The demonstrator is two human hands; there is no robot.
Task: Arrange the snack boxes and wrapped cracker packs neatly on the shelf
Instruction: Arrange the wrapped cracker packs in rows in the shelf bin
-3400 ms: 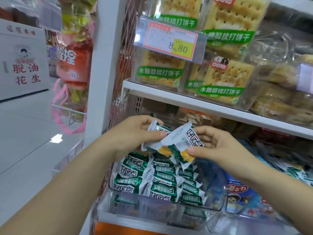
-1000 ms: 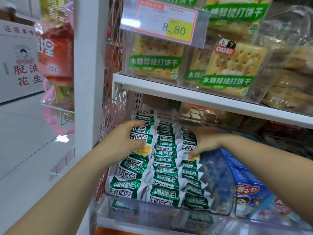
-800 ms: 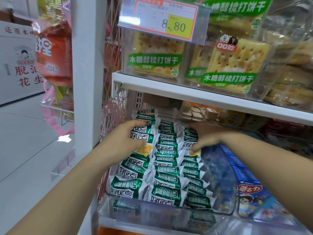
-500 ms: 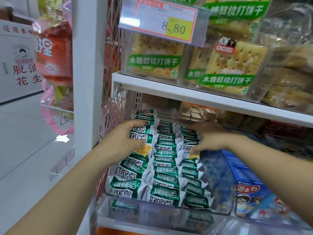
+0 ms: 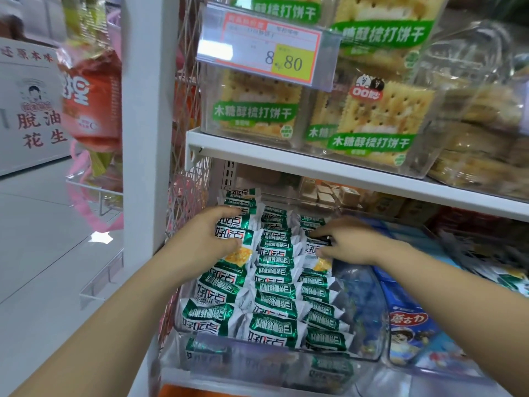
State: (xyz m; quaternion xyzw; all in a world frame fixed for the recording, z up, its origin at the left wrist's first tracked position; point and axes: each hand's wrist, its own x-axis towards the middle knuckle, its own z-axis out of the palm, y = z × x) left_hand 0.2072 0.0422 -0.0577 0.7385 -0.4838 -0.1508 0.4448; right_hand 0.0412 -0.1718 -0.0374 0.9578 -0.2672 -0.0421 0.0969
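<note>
The packs (image 5: 274,282) lie in three green-and-white rows inside a clear bin (image 5: 359,290) on the lower shelf, at its left end. The left hand (image 5: 203,242) curls narrowly round the left pack (image 5: 239,239), which stands face-out on the left row. The thumb is over its top edge and the fingers are under the yellow print. The right hand (image 5: 347,242) pinches the right pack (image 5: 313,250) on the right row, fingers on top and thumb beneath, the gap between them only as wide as the wrapper. Both forearms reach in from below.

Blue boxes (image 5: 412,333) sit just right of the bin in a second clear bin. The white upper shelf (image 5: 315,164) carries cracker boxes (image 5: 254,110) with green labels, and a price tag (image 5: 269,50) reading 8.80 hangs before them.

A few seconds ago both hands held these two packs up in the air, in front of the shelf edge. Now each pack is down on its row. Over the last second the hands have hardly shifted, and both still grip.
</note>
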